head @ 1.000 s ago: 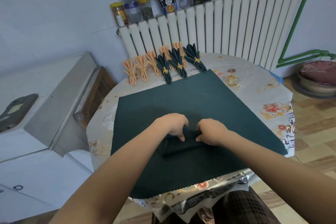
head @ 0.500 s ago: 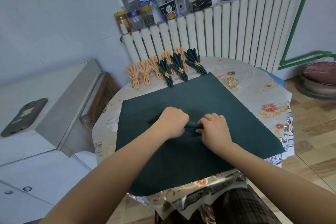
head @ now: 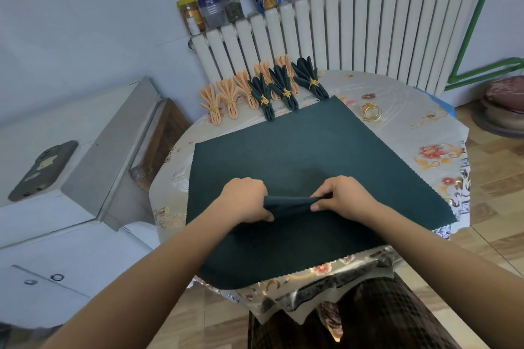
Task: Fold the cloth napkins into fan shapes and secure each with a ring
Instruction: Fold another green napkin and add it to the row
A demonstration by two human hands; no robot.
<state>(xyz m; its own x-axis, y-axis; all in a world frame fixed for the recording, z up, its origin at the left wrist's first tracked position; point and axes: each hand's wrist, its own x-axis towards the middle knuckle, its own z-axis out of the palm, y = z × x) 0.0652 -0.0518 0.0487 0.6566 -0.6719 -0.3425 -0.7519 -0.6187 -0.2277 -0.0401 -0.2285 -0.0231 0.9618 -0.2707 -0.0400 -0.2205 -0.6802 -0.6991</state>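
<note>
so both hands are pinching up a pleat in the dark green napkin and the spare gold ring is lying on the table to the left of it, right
Not quite. The head view shows the spare gold ring on the table to the right of the dark green napkin, near its far corner, not to the left. The rest holds: the left hand and the right hand both pinch up a pleat in it.

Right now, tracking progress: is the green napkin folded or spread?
Mostly spread: the green napkin lies flat; both hands pinch one pleat near the middle.

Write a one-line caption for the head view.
Both hands pinch a pleat in the green napkin.
</note>
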